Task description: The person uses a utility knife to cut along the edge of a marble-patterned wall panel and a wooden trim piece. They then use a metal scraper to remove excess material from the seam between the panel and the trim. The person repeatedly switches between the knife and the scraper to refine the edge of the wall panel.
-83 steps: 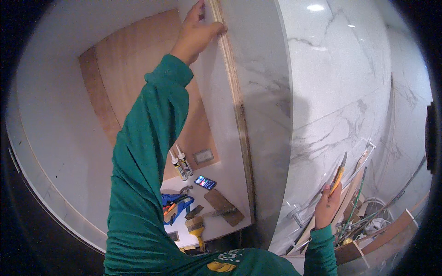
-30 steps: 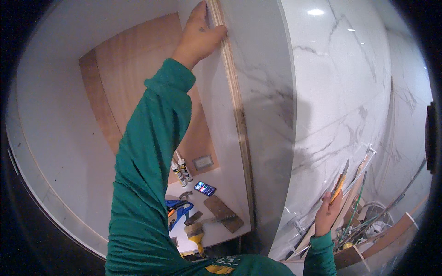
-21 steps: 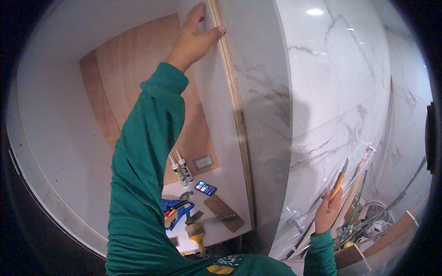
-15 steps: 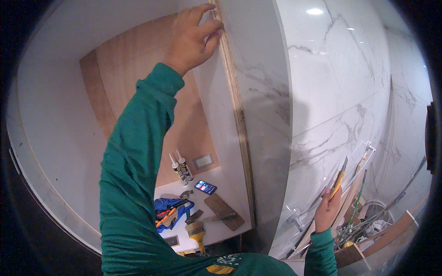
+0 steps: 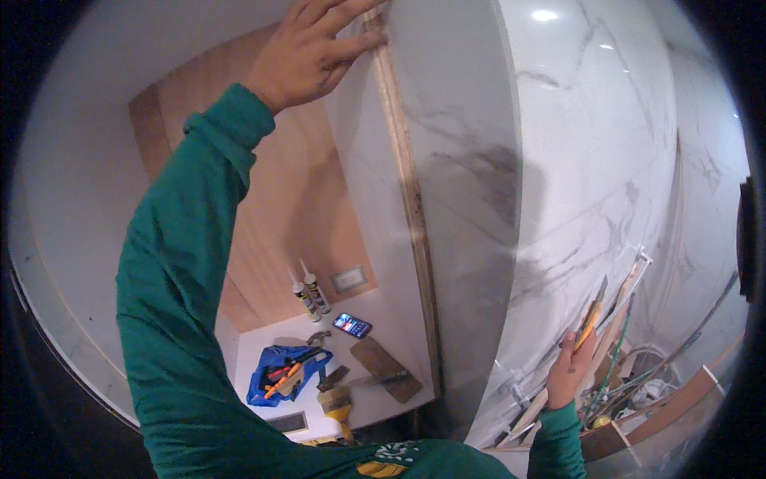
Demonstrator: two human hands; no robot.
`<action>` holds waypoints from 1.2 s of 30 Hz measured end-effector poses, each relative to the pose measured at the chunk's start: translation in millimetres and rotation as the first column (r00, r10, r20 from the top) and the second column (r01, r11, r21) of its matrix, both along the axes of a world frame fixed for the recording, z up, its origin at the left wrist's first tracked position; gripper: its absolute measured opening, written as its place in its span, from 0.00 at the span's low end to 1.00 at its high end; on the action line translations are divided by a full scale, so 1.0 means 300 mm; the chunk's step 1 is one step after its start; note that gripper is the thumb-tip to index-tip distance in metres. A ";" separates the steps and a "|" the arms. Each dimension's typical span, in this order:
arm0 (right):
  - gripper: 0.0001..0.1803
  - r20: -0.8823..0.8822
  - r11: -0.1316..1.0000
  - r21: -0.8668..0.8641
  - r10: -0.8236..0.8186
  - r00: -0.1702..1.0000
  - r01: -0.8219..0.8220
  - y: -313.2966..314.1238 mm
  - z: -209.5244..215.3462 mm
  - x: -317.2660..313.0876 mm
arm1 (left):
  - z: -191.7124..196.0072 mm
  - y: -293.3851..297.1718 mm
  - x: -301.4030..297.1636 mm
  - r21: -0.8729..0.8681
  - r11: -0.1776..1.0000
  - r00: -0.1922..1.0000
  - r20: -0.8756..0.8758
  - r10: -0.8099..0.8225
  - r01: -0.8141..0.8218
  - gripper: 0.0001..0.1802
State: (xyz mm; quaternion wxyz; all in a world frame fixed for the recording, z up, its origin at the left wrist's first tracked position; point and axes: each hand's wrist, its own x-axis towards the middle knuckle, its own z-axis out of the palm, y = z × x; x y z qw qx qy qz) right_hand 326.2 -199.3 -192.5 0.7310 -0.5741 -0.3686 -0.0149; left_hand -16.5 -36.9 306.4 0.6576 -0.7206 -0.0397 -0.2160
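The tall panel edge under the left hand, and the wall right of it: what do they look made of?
The pale brown panel edge looks like raw plywood or board: matt, unfinished, faintly layered. The white grey-veined wall face looks like glossy marble or marble-look tile, reflecting a ceiling light. The left hand rests fingers on that edge.

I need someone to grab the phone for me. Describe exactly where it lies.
Look at the white counter in the wood-backed niche. The smartphone lies flat just right of two upright sealant tubes, above the blue bag. It alone has a lit, colourful screen.
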 end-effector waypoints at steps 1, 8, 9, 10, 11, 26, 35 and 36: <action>0.23 -0.020 1.000 -0.002 0.017 1.000 -0.017 -0.007 0.017 -0.009 | 0.000 -0.006 -0.004 -0.011 0.999 1.000 -0.007 0.030 -0.030 0.24; 0.23 0.019 0.998 -0.007 -0.058 0.998 0.059 0.007 0.002 -0.006 | 0.000 -0.011 -0.017 0.010 1.000 0.995 -0.101 0.019 -0.018 0.28; 0.23 0.004 0.999 -0.005 -0.035 0.999 0.035 0.001 0.016 -0.018 | -0.002 -0.010 -0.022 0.005 1.000 0.995 -0.101 0.004 -0.003 0.28; 0.23 -0.010 1.000 -0.002 -0.011 1.000 0.010 -0.001 0.026 -0.025 | -0.003 -0.009 -0.027 -0.001 1.000 0.995 -0.101 -0.012 0.012 0.29; 0.23 -0.008 1.000 -0.019 -0.012 1.000 0.012 0.001 0.030 -0.025 | -0.006 -0.009 -0.030 -0.001 1.000 0.995 -0.092 -0.026 0.026 0.29; 0.25 0.139 0.986 -0.118 -0.103 0.985 0.120 0.007 -0.055 0.046 | -0.014 -0.029 0.016 0.029 0.999 0.997 -0.070 -0.039 0.041 0.23; 0.21 0.114 0.993 -0.103 -0.050 0.992 0.062 0.002 -0.002 0.011 | -0.035 -0.059 -0.009 0.032 0.999 0.987 -0.160 0.036 -0.032 0.22; 0.21 0.117 0.993 -0.095 -0.056 0.991 0.067 0.000 -0.004 0.010 | -0.039 -0.063 -0.007 0.045 0.999 0.987 -0.155 0.034 -0.028 0.22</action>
